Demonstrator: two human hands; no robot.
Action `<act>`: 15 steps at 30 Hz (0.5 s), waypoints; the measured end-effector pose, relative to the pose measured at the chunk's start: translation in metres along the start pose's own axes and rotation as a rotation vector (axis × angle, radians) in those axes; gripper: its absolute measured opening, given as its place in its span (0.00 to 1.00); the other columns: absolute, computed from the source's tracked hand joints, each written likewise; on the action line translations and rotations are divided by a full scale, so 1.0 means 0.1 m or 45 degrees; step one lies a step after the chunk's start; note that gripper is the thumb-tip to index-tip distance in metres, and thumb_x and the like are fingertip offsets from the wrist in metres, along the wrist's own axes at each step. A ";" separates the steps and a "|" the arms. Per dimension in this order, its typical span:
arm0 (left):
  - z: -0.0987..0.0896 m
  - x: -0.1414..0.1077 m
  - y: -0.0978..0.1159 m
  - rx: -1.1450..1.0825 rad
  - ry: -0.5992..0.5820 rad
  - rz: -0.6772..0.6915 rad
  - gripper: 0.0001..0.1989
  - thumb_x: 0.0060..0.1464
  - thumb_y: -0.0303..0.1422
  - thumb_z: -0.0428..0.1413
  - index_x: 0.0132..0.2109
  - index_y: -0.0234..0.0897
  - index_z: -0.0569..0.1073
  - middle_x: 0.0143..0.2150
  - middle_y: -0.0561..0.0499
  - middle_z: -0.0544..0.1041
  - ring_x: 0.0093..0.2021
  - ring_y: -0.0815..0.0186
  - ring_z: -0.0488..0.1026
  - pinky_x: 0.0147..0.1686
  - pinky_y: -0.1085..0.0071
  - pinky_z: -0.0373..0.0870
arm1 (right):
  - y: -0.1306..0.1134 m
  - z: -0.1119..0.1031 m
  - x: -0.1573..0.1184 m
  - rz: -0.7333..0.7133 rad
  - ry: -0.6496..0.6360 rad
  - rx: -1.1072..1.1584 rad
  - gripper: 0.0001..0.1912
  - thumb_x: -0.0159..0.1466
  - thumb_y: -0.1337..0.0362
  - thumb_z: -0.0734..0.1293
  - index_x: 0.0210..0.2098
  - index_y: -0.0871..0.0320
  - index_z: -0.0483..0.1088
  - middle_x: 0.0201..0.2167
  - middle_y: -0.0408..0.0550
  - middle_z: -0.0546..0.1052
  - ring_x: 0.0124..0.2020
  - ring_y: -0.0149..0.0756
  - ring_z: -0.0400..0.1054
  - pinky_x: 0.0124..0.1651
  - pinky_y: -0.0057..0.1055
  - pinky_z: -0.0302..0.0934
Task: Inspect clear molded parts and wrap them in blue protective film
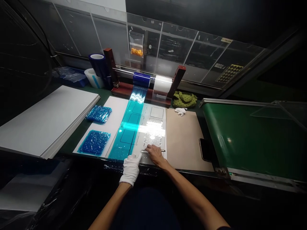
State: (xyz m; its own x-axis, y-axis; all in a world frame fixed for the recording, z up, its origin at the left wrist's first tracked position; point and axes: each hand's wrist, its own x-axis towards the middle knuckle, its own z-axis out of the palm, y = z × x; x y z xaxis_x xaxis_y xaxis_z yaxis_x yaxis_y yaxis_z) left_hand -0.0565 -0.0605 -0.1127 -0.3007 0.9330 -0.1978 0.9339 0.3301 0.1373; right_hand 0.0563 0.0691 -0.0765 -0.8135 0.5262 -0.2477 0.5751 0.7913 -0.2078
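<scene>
Clear bag (136, 44) of orange coils (136, 52) on far acrylic panel (172, 48) — blue film strip (126, 131) running lengthwise far-to-near, gloved left hand (130, 169) open, bare right hand (155, 154) over slim rod (162, 150), grip unclear.

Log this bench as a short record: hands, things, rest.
left hand: white glove, fingers extended at the near edge of the marked white sheet
right hand: bare, over a thin tool, kind unclear
things: clear film piece on the sheet, just beyond the right hand; blue film strip running from a blue roll beside the sheet
rest: two blue film squares; stacked white boards; brown sheet; phone; green conveyor belt
</scene>
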 end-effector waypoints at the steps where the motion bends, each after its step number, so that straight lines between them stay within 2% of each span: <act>1: 0.00 0.00 0.00 -0.004 0.010 0.004 0.29 0.49 0.24 0.51 0.58 0.51 0.65 0.43 0.43 0.70 0.41 0.55 0.65 0.34 0.64 0.57 | 0.02 -0.01 -0.02 0.004 -0.012 -0.011 0.18 0.69 0.67 0.52 0.42 0.52 0.72 0.39 0.46 0.73 0.38 0.34 0.63 0.30 0.26 0.54; 4: 0.00 -0.04 0.00 -0.024 0.058 0.006 0.28 0.47 0.25 0.53 0.56 0.51 0.68 0.42 0.44 0.70 0.40 0.56 0.66 0.35 0.63 0.58 | 0.12 -0.03 -0.14 0.036 -0.043 -0.040 0.16 0.69 0.66 0.52 0.42 0.51 0.71 0.41 0.45 0.73 0.39 0.34 0.64 0.30 0.26 0.54; 6: -0.02 -0.11 0.01 -0.041 0.106 0.012 0.29 0.44 0.30 0.57 0.56 0.49 0.67 0.45 0.44 0.70 0.42 0.55 0.65 0.39 0.61 0.59 | 0.23 -0.05 -0.26 0.077 -0.062 -0.057 0.16 0.69 0.67 0.53 0.42 0.50 0.71 0.41 0.45 0.73 0.40 0.35 0.64 0.30 0.26 0.54; 9: -0.02 -0.24 0.04 -0.062 0.173 0.074 0.40 0.38 0.42 0.63 0.60 0.41 0.64 0.49 0.40 0.67 0.48 0.50 0.63 0.46 0.54 0.57 | 0.43 -0.08 -0.45 0.160 -0.084 -0.081 0.17 0.68 0.69 0.53 0.42 0.50 0.71 0.41 0.45 0.73 0.40 0.35 0.64 0.30 0.26 0.53; 11: 0.02 -0.30 0.04 -0.069 0.202 0.151 0.46 0.33 0.46 0.65 0.61 0.38 0.62 0.49 0.39 0.68 0.48 0.48 0.63 0.49 0.52 0.55 | 0.57 -0.11 -0.59 0.220 -0.097 -0.092 0.17 0.67 0.69 0.54 0.41 0.50 0.72 0.40 0.45 0.73 0.40 0.35 0.65 0.29 0.26 0.52; 13: 0.08 -0.31 0.02 -0.078 0.225 0.249 0.47 0.32 0.44 0.67 0.61 0.39 0.63 0.48 0.41 0.69 0.47 0.50 0.64 0.49 0.53 0.56 | 0.70 -0.14 -0.74 0.284 -0.108 -0.102 0.16 0.67 0.69 0.54 0.41 0.50 0.72 0.40 0.46 0.74 0.40 0.35 0.65 0.29 0.27 0.51; 15: 0.13 -0.29 -0.02 -0.090 0.258 0.339 0.41 0.37 0.40 0.65 0.60 0.40 0.63 0.47 0.42 0.70 0.46 0.52 0.66 0.48 0.55 0.58 | 0.79 -0.17 -0.91 0.353 -0.109 -0.111 0.17 0.67 0.70 0.55 0.41 0.50 0.73 0.39 0.47 0.74 0.40 0.35 0.66 0.29 0.27 0.51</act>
State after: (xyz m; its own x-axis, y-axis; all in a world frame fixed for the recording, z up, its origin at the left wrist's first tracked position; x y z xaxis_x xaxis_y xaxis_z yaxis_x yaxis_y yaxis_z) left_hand -0.0470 -0.0904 -0.1202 -0.0870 0.9950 0.0499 0.9712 0.0735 0.2266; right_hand 0.1738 0.0889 -0.0542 -0.6142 0.7004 -0.3636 0.7614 0.6471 -0.0398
